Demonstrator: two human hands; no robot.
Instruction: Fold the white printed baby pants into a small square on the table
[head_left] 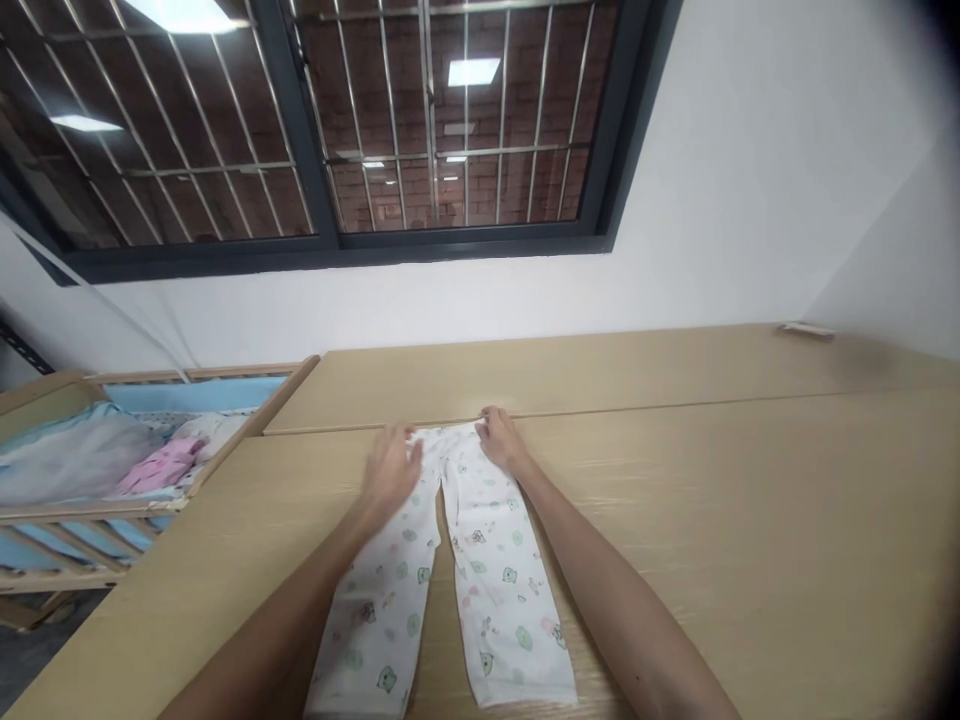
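A small pair of white baby pants (499, 570), printed with green and pink animal figures, lies flat on the wooden tabletop (712, 520). Its waistband points away from me and both legs spread toward me. At the left end of the waistband is my left hand (391, 468), slightly blurred, its thumb apart from its curved fingers. My right hand (501, 440) pinches the right corner of the waistband. My left forearm covers part of the left pant leg.
Left of the table stands a wooden crib (259, 410) with blue lining, holding a pink cloth (165, 465) and pale bedding. A raised wooden strip runs along the white wall, below a barred window (465, 130). A small flat item (808, 329) lies at the far right.
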